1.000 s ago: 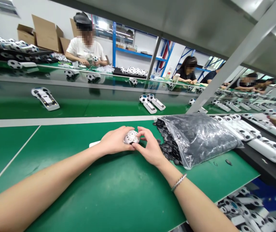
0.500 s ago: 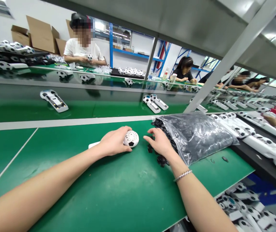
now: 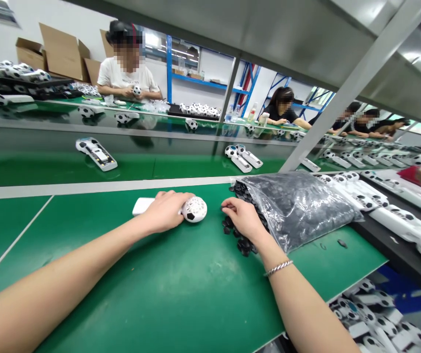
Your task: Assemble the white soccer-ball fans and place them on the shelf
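Observation:
A white handheld device with a soccer-ball-shaped head (image 3: 195, 210) lies on the green bench. My left hand (image 3: 164, 212) is wrapped over its neck, with the ball end showing to the right and the white handle end to the left. My right hand (image 3: 243, 216) is closed in a pinch, a small dark piece just showing at its fingertips. Under and beside that hand, small black plastic pieces (image 3: 245, 245) spill from the mouth of a clear plastic bag (image 3: 302, 211) full of them.
Beyond the bench edge, ball-headed devices (image 3: 96, 153) lie on a green conveyor. A black tray (image 3: 416, 260) of white devices stands at right, with more in a bin below. A slanted metal post (image 3: 328, 93) rises behind the bag. Several people work across the line.
My left hand and the device have shifted slightly left. My right fingers, spread before, have closed to a pinch beside the black pieces. Devices on the near conveyor have moved right.

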`<act>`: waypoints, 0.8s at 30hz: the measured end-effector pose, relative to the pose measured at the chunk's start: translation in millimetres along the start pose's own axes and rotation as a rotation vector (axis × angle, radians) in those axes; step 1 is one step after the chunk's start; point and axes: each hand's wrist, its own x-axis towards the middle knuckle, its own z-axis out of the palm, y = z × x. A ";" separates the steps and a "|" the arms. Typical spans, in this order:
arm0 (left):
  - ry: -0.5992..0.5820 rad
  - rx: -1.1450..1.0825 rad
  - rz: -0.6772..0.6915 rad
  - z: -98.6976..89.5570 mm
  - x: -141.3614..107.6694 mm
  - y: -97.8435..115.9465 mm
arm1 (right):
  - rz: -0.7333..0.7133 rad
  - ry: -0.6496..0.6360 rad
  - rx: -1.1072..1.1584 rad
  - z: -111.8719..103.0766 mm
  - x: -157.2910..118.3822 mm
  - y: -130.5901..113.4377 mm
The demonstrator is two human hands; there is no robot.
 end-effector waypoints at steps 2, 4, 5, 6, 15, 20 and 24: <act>0.042 0.005 0.059 3.1 1.3 -1.2 | -0.009 -0.007 0.106 3.4 0.1 -2.5; 0.062 -0.004 0.080 4.9 2.1 -0.9 | 0.007 -0.024 0.308 7.1 -0.9 -7.6; 0.064 -0.016 0.076 5.3 2.3 -0.6 | 0.014 -0.025 0.418 8.7 -1.9 -10.9; 0.061 -0.029 0.069 5.6 2.3 -0.2 | 0.013 -0.020 0.512 9.8 -3.0 -14.4; 0.063 -0.064 0.096 8.2 2.4 -2.4 | -0.144 0.069 0.267 8.7 -7.3 -17.0; 0.085 -0.052 0.122 9.0 4.4 -4.0 | -0.171 -0.122 0.192 7.6 -9.0 -14.5; 0.101 -0.064 0.134 11.0 5.5 -4.6 | -0.249 -0.297 0.111 6.2 -12.3 -18.8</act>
